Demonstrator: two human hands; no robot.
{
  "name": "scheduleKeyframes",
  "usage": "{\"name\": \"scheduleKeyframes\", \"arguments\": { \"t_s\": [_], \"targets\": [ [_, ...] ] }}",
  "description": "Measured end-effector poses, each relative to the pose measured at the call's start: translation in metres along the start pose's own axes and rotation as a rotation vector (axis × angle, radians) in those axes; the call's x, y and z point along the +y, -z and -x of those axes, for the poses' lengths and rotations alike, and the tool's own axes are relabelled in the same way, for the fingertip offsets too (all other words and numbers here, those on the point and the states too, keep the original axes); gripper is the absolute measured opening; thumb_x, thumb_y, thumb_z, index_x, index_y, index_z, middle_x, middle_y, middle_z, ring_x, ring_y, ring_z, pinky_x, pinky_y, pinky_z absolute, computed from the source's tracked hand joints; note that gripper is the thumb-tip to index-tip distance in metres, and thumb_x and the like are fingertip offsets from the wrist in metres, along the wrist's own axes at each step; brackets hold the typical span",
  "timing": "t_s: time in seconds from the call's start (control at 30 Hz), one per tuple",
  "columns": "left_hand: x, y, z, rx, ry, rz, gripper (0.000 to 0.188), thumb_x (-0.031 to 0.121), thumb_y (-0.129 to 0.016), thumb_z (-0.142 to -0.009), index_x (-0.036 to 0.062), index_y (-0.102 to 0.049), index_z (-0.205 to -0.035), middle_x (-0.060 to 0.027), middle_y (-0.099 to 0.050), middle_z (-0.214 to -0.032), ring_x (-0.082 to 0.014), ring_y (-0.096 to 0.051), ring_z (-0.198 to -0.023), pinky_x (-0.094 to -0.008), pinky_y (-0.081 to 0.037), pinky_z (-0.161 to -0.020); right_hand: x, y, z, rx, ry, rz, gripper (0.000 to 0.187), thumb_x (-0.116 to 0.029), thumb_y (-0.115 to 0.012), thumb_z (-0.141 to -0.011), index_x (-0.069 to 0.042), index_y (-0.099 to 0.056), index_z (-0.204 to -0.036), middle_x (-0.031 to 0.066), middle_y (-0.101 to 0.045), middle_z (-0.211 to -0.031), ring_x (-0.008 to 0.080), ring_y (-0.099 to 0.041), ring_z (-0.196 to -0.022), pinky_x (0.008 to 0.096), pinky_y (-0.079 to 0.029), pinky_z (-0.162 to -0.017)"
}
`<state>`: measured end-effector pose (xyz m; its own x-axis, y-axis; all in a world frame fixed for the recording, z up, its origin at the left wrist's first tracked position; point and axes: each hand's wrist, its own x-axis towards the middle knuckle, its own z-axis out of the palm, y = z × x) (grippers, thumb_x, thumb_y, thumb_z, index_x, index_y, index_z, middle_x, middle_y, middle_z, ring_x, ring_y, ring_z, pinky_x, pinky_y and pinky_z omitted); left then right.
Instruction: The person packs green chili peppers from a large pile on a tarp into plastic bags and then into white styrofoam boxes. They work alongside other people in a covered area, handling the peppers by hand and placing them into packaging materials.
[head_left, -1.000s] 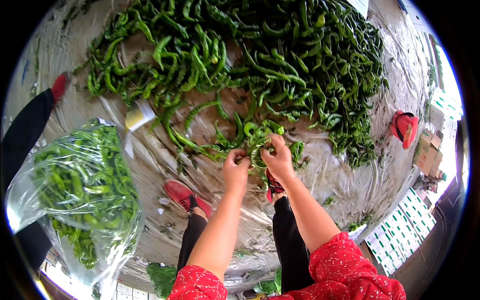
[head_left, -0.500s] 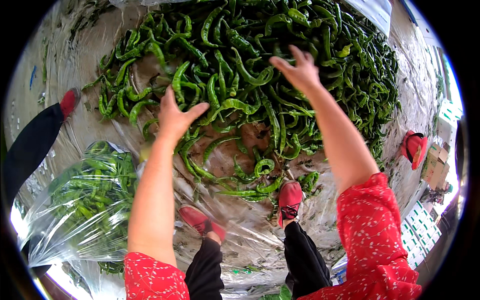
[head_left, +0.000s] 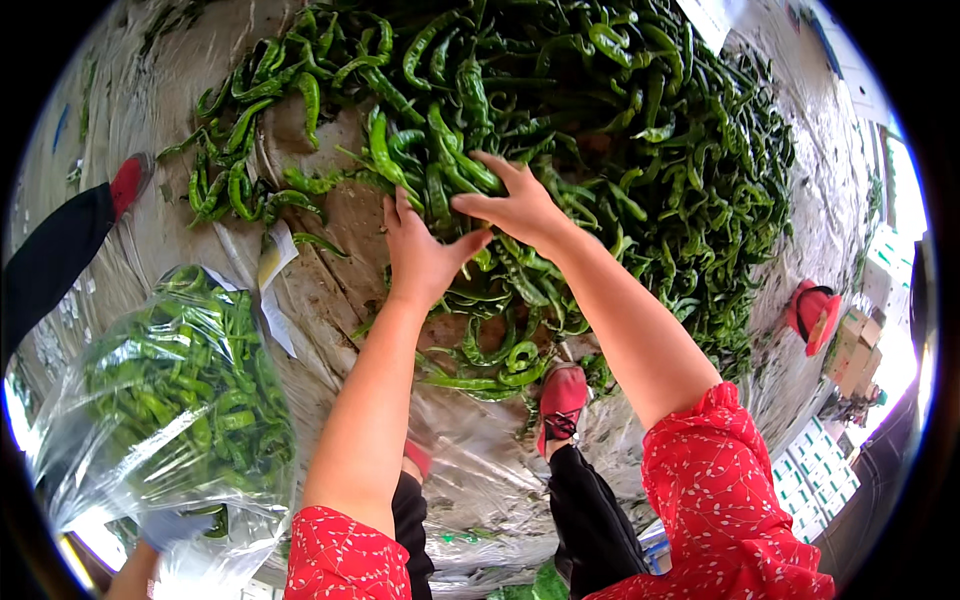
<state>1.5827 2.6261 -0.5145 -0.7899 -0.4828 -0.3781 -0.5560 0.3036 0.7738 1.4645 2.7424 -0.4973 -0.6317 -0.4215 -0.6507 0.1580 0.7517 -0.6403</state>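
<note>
A wide heap of long green peppers (head_left: 690, 190) covers the plastic-lined ground in front of me. My left hand (head_left: 425, 250) and my right hand (head_left: 520, 205) have come close together at the heap's near middle. Between them they clasp a bunch of green peppers (head_left: 435, 165), pressing in from both sides with fingers curved and thumbs pointing toward each other. The fingertips are partly hidden among the peppers. Whether the bunch is lifted clear of the heap, I cannot tell.
At the lower left stands a clear plastic bag (head_left: 190, 390) full of green peppers, with another person's gloved hand (head_left: 175, 527) at it. A trousered leg (head_left: 65, 240) is at the left. Cartons (head_left: 855, 345) stand at the right, near a red shoe (head_left: 812, 315).
Both my hands have moved inward from their spread positions and drawn peppers together. A paper strip now shows beside the bag, and another person's hand has appeared below it.
</note>
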Motion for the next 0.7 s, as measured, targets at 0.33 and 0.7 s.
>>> {"name": "scheduleKeyframes", "arguments": {
  "t_s": [0.33, 0.7],
  "targets": [
    [0.098, 0.046, 0.112, -0.008, 0.030, 0.660, 0.094, 0.017, -0.081, -0.061, 0.0011, -0.027, -0.136, -0.0152, -0.046, -0.124, -0.0249, -0.052, -0.111, -0.0340, -0.043, -0.095, -0.057, 0.032, 0.136, -0.085, -0.111, -0.791, 0.060, -0.012, -0.074, -0.076, 0.000, -0.046, -0.128, 0.0104, -0.059, -0.113, 0.0177, -0.058, -0.100, 0.0310, -0.048, -0.087],
    [0.160, 0.233, 0.262, 0.152, 0.078, 0.517, 0.100, 0.025, -0.081, -0.059, 0.0012, -0.023, -0.137, -0.0231, -0.040, -0.126, -0.0389, -0.048, -0.113, -0.0418, -0.045, -0.091, -0.216, -0.015, 0.295, -0.267, -0.050, -0.758, 0.069, -0.014, -0.082, -0.067, -0.003, -0.049, -0.127, 0.0088, -0.053, -0.120, 0.0190, -0.052, -0.109, 0.0329, -0.042, -0.096]
  ]
}}
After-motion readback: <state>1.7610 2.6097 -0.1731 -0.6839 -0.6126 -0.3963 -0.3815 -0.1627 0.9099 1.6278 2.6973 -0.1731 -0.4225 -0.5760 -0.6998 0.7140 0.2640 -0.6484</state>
